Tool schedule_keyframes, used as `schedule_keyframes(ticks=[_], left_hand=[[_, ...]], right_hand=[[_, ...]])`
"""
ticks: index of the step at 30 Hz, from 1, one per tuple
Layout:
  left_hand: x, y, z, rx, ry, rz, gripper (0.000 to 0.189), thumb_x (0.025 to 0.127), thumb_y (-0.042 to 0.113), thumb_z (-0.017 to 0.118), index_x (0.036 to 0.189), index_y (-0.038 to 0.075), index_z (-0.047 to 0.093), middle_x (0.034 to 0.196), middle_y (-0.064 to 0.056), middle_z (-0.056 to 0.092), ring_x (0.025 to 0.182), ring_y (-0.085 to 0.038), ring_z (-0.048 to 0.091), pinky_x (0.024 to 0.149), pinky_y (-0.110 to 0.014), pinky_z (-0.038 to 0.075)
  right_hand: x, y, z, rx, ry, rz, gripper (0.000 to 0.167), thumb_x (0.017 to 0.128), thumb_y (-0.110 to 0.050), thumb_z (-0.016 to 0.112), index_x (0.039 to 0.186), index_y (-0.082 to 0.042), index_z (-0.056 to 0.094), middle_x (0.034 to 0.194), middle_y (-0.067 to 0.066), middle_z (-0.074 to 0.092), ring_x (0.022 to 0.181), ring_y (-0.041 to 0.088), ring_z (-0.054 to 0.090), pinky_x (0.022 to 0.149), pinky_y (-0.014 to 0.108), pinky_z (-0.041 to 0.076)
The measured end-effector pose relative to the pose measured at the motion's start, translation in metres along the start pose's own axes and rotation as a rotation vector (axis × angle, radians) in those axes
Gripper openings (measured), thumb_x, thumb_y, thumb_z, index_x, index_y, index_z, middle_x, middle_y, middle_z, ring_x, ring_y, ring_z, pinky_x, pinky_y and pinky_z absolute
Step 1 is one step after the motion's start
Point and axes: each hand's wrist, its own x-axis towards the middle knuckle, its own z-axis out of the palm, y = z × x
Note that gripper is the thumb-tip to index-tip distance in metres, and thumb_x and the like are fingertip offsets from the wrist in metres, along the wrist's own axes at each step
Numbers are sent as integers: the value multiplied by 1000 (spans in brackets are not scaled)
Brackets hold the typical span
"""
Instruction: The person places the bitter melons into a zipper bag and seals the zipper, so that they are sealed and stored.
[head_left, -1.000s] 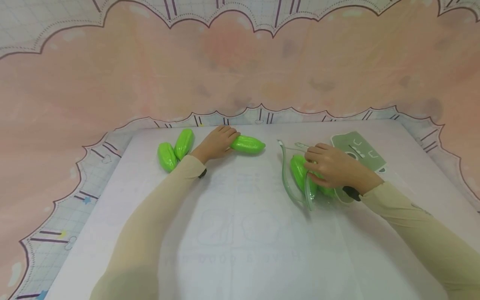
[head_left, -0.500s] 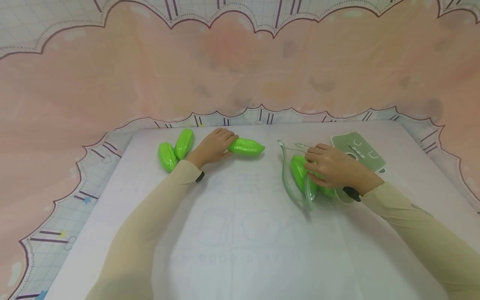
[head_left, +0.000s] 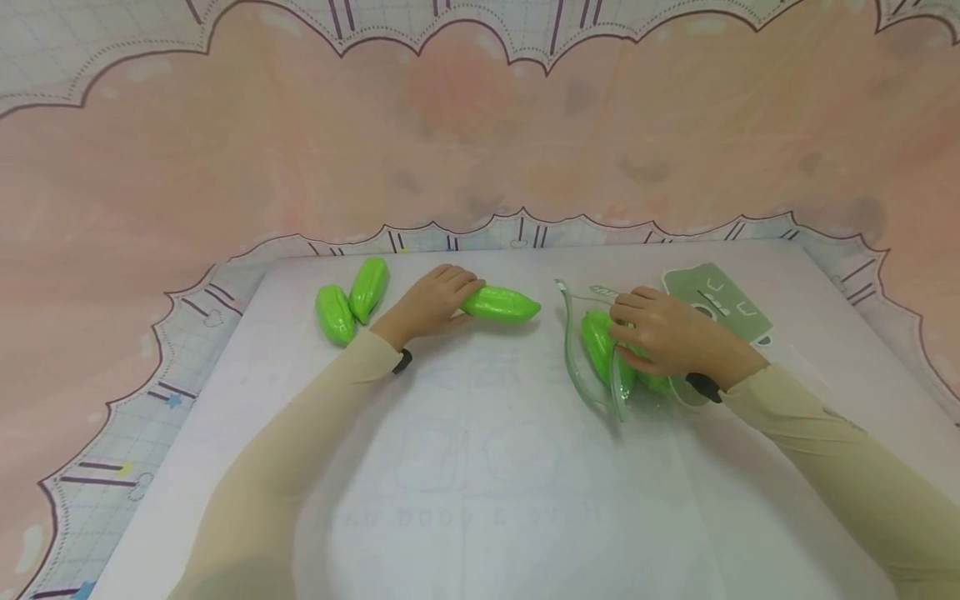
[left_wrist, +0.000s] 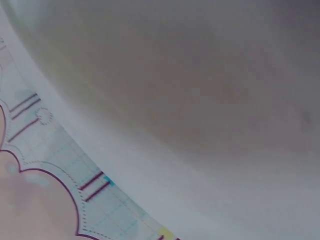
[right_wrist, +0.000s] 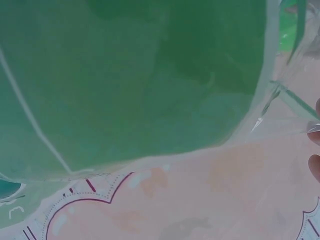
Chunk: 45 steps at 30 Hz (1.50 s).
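Observation:
In the head view my left hand (head_left: 435, 304) grips one end of a glossy green vegetable-like piece (head_left: 501, 304), long and pointed at the tip. The tip faces right, toward a clear zip bag (head_left: 573, 367) with its mouth spread apart. My right hand (head_left: 663, 333) pinches the bag's edge between fingers and thumb. Inside the bag sits a similar green piece (head_left: 600, 342), with another partly covered by that hand. A green printed panel (head_left: 716, 300) shows on the bag; close up, it fills much of the right wrist view. Only blurred pale surfaces appear in the left wrist view.
Two more green pieces lie at the far left of the white table (head_left: 465, 467), one upright-lying (head_left: 368, 287) and one beside it (head_left: 334, 314). A cloth with a scalloped print (head_left: 480, 150) hangs behind and around the table.
My left hand has come slightly nearer with the green piece, which now sits a little lower and further right. The right hand and the bag have stayed put.

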Motion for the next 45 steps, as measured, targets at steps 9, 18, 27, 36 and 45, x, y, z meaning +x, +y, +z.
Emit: schedule_keyframes(ticks=[9,18,27,36,45], left_hand=[[6,19,-9,10,44,52,48,78,25,74,117,1,59,109,-11,64,104,-26,59,100,-38,46],[11,36,-16,6,32,72,47,79,27,74,118,4,60,110,-9,65,104,-23,59,99,-35,47],[18,51,-19,31,51,121,47,79,29,73,117,4,61,109,-8,65,103,-22,59,97,-34,47],[25,58,-16,24,31,134,44,81,27,72,117,5,60,109,-7,64,103,-22,59,98,-33,47],[33,65,-19,24,-10,132,44,82,26,71,119,6,59,111,-7,63,105,-22,58,100,-33,46]], right_hand=[[-1,1,0,-6,3,3,16,70,-17,69,76,-6,59,77,6,60,75,23,56,71,36,51],[0,-1,-3,-5,-25,17,16,70,-16,71,77,-6,61,79,7,62,77,22,58,72,36,52],[-2,1,0,-12,-3,1,16,70,-17,70,76,-6,60,78,7,61,76,23,57,71,36,51],[-1,2,2,-4,17,-16,15,69,-17,68,76,-6,59,77,7,61,75,23,57,70,36,51],[-1,1,3,6,27,-22,14,69,-16,67,75,-6,60,76,7,60,74,23,56,68,36,50]])
